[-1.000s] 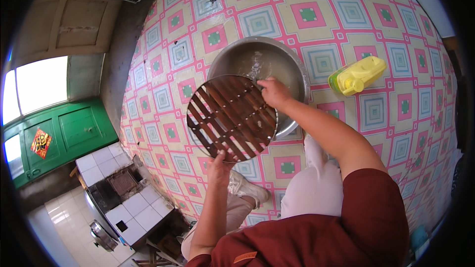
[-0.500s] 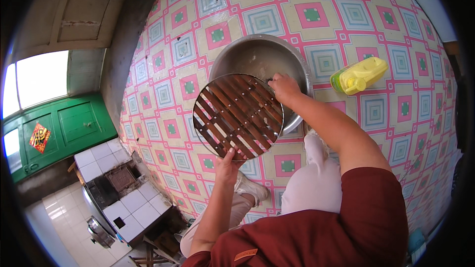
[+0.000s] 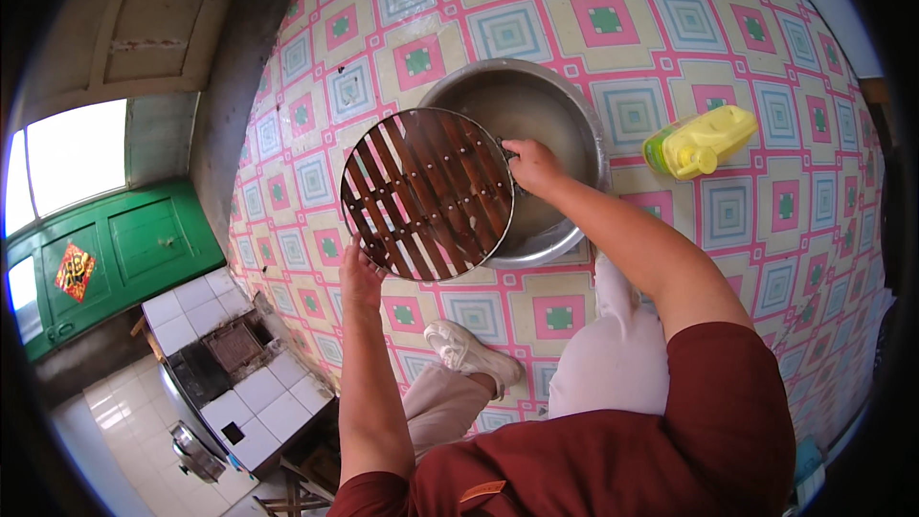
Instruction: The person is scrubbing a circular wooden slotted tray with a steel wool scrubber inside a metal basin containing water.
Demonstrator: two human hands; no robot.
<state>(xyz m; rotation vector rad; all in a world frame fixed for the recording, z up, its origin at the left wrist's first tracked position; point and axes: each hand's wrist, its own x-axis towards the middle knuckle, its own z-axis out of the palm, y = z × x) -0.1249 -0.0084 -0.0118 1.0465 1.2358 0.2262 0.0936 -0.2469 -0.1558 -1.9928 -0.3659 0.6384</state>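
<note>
A round steamer rack of dark brown wooden slats with a thin metal rim is held up, tilted, in front of a metal basin. My left hand is closed on its lower left edge. At the opposite edge, my right hand pinches the rim, where a small dark piece shows by the fingertips; what that piece is, I cannot make out. Cloudy water stands in the basin, and the rack hides its left part.
On the patterned floor, right of the basin, lies a yellow jug with a cap. My shoe is below the rack. A white-tiled stove counter stands at the lower left, near a green door.
The rack has shifted left and turned, its slats now running more steeply. Both hands moved left with it, the left one also upward, uncovering more of the basin.
</note>
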